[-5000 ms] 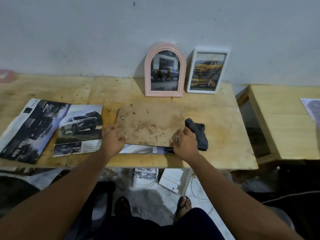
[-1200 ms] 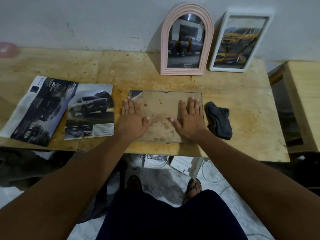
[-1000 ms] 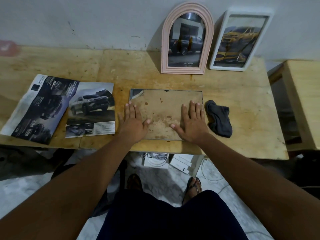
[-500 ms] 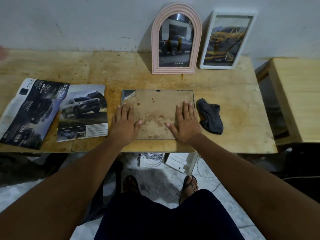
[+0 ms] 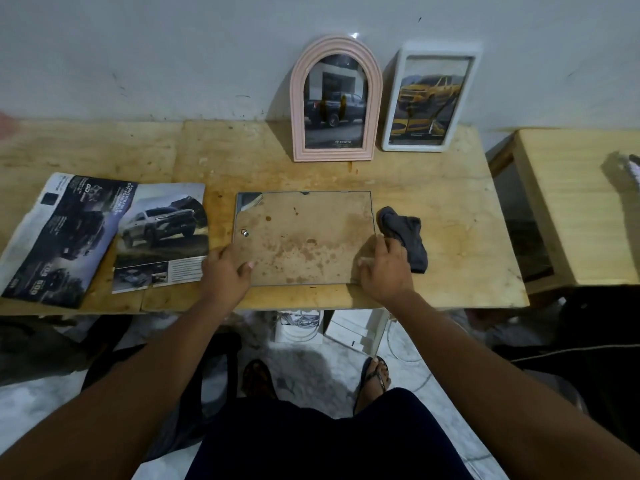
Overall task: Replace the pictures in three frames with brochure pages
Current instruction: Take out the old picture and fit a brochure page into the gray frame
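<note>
"Where is the third one?"

"The flat frame [image 5: 304, 237] lies face down on the bench [image 5: 450, 188], with its stained backing board [image 5: 322, 220] up. The left hand [image 5: 225, 271] pinches its near left corner, thumb on the board. The right hand [image 5: 386, 271] grips the near right corner."

"How will it handle?"

"Light and stiff, I think, but glass seems to show at its far left corner, so it is fragile. Hold opposite edges and lift it level."

"Any writing?"

"'TOYOTA' in the pink arched frame [image 5: 334, 154] behind it. The captions in the white frame [image 5: 414, 147] and the brochure [image 5: 104, 233] to its left are too small to read. A grey cloth [image 5: 405, 237] sits just beside its right edge."
</note>
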